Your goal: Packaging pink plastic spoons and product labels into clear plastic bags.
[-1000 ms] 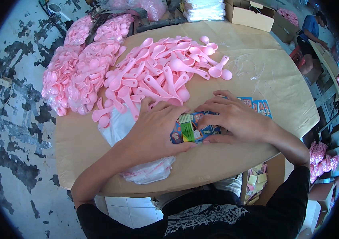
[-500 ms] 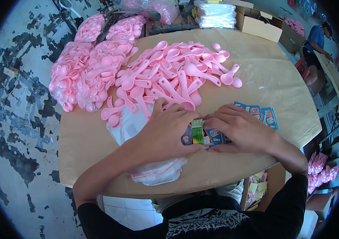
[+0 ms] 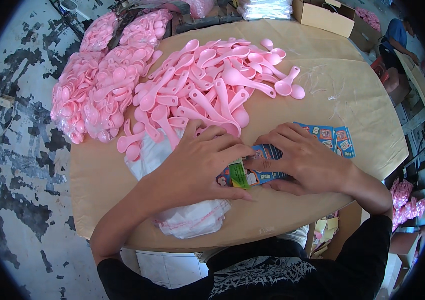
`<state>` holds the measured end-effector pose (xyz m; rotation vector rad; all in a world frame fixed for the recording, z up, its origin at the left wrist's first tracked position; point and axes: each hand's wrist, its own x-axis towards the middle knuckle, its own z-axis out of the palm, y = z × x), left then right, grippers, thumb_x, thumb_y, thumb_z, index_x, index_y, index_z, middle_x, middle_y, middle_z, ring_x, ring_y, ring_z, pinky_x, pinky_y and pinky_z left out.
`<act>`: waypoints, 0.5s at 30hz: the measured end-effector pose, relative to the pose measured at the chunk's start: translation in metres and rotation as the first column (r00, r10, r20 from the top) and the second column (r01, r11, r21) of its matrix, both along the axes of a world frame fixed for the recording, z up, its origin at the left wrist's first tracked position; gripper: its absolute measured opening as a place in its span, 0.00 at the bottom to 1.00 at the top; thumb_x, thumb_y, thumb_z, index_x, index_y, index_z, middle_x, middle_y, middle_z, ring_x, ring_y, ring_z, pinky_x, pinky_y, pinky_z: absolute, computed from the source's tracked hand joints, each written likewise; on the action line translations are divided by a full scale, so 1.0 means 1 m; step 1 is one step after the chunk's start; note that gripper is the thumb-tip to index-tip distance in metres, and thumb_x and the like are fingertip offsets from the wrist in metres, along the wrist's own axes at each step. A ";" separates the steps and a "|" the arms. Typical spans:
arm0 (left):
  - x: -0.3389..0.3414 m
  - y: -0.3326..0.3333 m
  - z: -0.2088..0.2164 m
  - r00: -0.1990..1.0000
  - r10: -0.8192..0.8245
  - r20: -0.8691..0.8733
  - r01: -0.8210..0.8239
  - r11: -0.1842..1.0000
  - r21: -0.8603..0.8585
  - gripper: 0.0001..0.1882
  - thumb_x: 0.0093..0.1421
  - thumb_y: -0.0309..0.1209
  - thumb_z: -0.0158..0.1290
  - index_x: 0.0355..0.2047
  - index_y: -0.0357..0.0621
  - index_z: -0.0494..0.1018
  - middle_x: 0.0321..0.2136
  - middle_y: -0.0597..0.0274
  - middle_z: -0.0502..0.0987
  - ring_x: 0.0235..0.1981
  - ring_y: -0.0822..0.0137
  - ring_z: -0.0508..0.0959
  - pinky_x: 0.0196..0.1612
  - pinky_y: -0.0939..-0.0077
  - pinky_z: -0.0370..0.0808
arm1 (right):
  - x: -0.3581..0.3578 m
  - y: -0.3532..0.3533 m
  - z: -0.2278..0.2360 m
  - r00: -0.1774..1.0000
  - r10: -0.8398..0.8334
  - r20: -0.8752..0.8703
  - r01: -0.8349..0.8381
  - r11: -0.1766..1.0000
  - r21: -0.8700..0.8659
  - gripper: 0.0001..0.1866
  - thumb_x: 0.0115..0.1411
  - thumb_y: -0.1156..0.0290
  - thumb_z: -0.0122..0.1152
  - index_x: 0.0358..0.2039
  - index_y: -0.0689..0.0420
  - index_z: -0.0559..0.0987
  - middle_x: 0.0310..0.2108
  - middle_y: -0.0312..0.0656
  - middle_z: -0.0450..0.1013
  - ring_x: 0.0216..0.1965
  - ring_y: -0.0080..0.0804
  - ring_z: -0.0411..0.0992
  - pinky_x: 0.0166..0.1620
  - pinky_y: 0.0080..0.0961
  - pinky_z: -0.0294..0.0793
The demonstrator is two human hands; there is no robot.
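A row of overlapping blue printed cards (image 3: 267, 176) lies low over the table between my two hands. A small green printed packet or label (image 3: 238, 174) sits across its left part. My left hand (image 3: 205, 162) curls round the left end, thumb along the near side and fingers over the far side. From the right, my right hand (image 3: 307, 160) grips the cards, with a finger pressed on top near the green piece and the thumb at the near edge. Clear plastic bags (image 3: 195, 220) lie partly beneath my left forearm. Beyond the hands spreads a heap of pink plastic spoons (image 3: 207, 85).
More blue cards (image 3: 345, 142) lie beyond my right hand. Bulging clear bags of pink spoons (image 3: 97, 90) stand at the table's far left. At the back are a cardboard box (image 3: 325, 17) and stacked clear packs (image 3: 265, 9). A co-worker (image 3: 397, 42) sits far right.
My left hand's thumb and index finger have opened a little around the green piece, which now sits tilted. My right hand has spread slightly over the cards. The whole view has shifted slightly.
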<state>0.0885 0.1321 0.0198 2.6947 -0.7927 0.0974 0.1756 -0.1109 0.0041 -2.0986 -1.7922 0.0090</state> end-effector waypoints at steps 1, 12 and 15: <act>0.002 0.002 -0.001 0.998 -0.052 0.033 0.052 0.999 0.003 0.33 0.47 0.51 0.67 0.50 0.49 0.75 0.47 0.58 0.76 0.54 0.57 0.71 0.60 0.55 0.56 | 0.000 0.000 -0.001 1.000 0.002 0.008 -0.002 1.000 0.007 0.26 0.51 0.62 0.69 0.52 0.43 0.78 0.53 0.46 0.68 0.55 0.47 0.65 0.60 0.45 0.63; 0.017 0.014 0.004 0.984 -0.173 -0.032 0.173 0.985 0.023 0.11 0.52 0.37 0.63 0.36 0.54 0.79 0.44 0.70 0.76 0.50 0.67 0.73 0.54 0.62 0.57 | -0.001 -0.003 0.002 1.000 -0.018 -0.018 0.018 1.000 -0.009 0.23 0.54 0.63 0.68 0.52 0.41 0.80 0.52 0.46 0.68 0.56 0.46 0.65 0.60 0.44 0.63; 0.020 0.018 0.001 0.981 -0.184 -0.068 0.182 0.983 -0.038 0.11 0.51 0.35 0.63 0.36 0.54 0.79 0.44 0.70 0.76 0.49 0.68 0.73 0.53 0.62 0.56 | -0.002 -0.003 0.002 0.999 -0.021 -0.046 0.020 1.000 -0.015 0.23 0.53 0.64 0.68 0.52 0.40 0.80 0.52 0.46 0.69 0.56 0.46 0.66 0.60 0.44 0.64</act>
